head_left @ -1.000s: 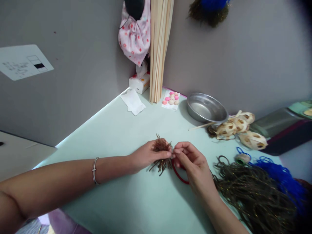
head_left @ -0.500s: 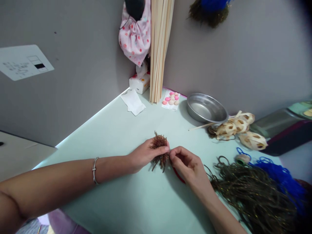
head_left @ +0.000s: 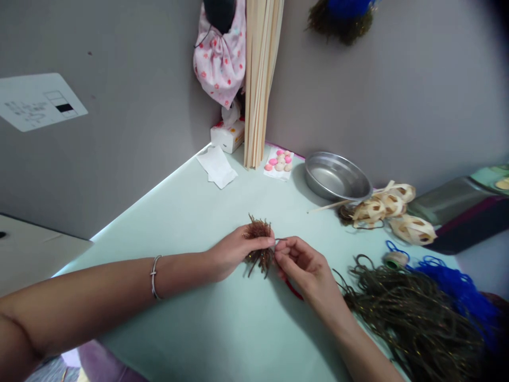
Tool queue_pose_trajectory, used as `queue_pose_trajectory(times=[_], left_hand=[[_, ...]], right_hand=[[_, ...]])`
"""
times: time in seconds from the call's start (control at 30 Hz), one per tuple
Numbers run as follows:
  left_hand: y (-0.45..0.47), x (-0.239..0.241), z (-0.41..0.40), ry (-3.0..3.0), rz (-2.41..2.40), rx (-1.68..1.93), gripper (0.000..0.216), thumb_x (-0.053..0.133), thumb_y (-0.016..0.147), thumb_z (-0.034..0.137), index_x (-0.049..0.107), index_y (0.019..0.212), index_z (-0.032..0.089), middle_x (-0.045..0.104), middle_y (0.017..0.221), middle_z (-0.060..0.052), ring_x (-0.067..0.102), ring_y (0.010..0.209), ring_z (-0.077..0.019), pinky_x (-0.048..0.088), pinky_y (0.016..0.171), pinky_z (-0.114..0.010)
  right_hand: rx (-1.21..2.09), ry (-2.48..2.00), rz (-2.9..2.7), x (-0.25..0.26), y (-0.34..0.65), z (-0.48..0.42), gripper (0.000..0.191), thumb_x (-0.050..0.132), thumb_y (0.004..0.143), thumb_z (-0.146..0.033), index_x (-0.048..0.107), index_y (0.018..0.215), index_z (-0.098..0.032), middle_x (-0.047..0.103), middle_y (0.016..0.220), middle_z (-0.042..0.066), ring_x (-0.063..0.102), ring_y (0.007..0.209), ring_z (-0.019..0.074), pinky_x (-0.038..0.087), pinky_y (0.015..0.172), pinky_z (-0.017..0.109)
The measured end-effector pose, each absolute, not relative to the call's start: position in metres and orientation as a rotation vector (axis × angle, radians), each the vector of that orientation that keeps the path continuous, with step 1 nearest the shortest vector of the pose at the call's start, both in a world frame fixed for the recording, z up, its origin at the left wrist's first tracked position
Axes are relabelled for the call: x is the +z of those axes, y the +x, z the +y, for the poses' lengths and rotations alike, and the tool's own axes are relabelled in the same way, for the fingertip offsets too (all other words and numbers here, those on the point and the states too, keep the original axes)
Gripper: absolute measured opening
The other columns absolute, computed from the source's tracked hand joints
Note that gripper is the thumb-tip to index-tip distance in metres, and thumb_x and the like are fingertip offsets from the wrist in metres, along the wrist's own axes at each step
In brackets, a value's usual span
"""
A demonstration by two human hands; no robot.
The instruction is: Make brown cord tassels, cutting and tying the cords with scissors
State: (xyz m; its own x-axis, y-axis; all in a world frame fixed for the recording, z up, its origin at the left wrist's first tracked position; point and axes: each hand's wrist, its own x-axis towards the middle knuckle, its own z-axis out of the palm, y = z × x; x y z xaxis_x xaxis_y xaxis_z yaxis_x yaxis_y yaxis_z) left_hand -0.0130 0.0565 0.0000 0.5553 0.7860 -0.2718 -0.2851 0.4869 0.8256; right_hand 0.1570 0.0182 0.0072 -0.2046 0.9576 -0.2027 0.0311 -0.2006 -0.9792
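My left hand [head_left: 233,253] pinches a small brown tufted bundle of cord [head_left: 259,233] just above the pale green table [head_left: 191,212]; a silver bracelet sits on that wrist. My right hand [head_left: 304,265] is closed in a pinch right beside the tuft, holding a thin strand that runs to it. A red loop [head_left: 293,291] lies on the table, mostly hidden under my right hand.
A heap of olive-brown cord [head_left: 409,313] and blue cord [head_left: 457,286] lies at the right. Behind are a steel bowl [head_left: 337,176], woven straw pieces [head_left: 392,209], a card of pink and cream beads [head_left: 279,160], folded tissue [head_left: 217,167], a tissue box [head_left: 227,135] and upright wooden strips [head_left: 260,79].
Both hands with the tuft have shifted slightly left and away from me. My right fingers have closed tighter against the tuft, covering more of the red loop.
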Motion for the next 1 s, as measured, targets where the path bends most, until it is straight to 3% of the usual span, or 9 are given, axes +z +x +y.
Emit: queue_pose_trajectory(times=[0.13, 0.37, 0.53, 0.7, 1.0], left_hand=[[-0.0133, 0.0018, 0.0568, 0.746, 0.710, 0.745, 0.020, 0.068, 0.083, 0.033, 0.056, 0.082, 0.017, 0.053, 0.073, 0.002, 0.053, 0.067, -0.0098, 0.040, 0.066, -0.023], [-0.0123, -0.0044, 0.0515, 0.984, 0.665, 0.721, 0.026, 0.073, 0.080, 0.036, 0.059, 0.086, 0.016, 0.056, 0.080, 0.001, 0.053, 0.077, -0.0102, 0.042, 0.074, -0.023], [-0.0121, -0.0037, 0.0528, 0.940, 0.705, 0.692, 0.029, 0.069, 0.082, 0.042, 0.056, 0.085, 0.017, 0.055, 0.073, 0.002, 0.054, 0.062, -0.0098, 0.043, 0.061, -0.025], [-0.0117, -0.0010, 0.0526, 0.906, 0.706, 0.688, 0.035, 0.076, 0.075, 0.043, 0.057, 0.084, 0.015, 0.056, 0.074, 0.001, 0.055, 0.065, -0.0103, 0.046, 0.061, -0.024], [-0.0108, 0.0003, 0.0535, 0.940, 0.741, 0.664, 0.030, 0.074, 0.073, 0.039, 0.057, 0.080, 0.015, 0.055, 0.070, 0.001, 0.052, 0.061, -0.0100, 0.046, 0.060, -0.026]], right_hand=[[1.622, -1.291, -1.382, 0.0125, 0.1559, 0.0170, 0.030, 0.065, 0.088, -0.046, 0.054, 0.084, -0.019, 0.054, 0.067, -0.003, 0.042, 0.052, 0.0085, 0.032, 0.048, 0.022], [1.407, -1.375, -1.379, 0.0159, 0.1598, 0.0165, 0.035, 0.059, 0.092, -0.049, 0.054, 0.076, -0.019, 0.041, 0.056, -0.006, 0.031, 0.049, 0.0082, 0.022, 0.046, 0.023], [1.372, -1.364, -1.304, 0.0134, 0.1608, 0.0194, 0.030, 0.065, 0.087, -0.047, 0.060, 0.078, -0.019, 0.050, 0.056, -0.004, 0.039, 0.050, 0.0099, 0.030, 0.048, 0.023], [1.358, -1.340, -1.229, 0.0139, 0.1606, 0.0203, 0.024, 0.075, 0.080, -0.041, 0.068, 0.084, -0.018, 0.061, 0.068, 0.000, 0.051, 0.059, 0.0129, 0.042, 0.056, 0.025], [1.335, -1.282, -1.176, 0.0130, 0.1584, 0.0172, 0.022, 0.080, 0.076, -0.033, 0.070, 0.091, -0.021, 0.068, 0.077, 0.002, 0.059, 0.070, 0.0146, 0.050, 0.067, 0.026]])
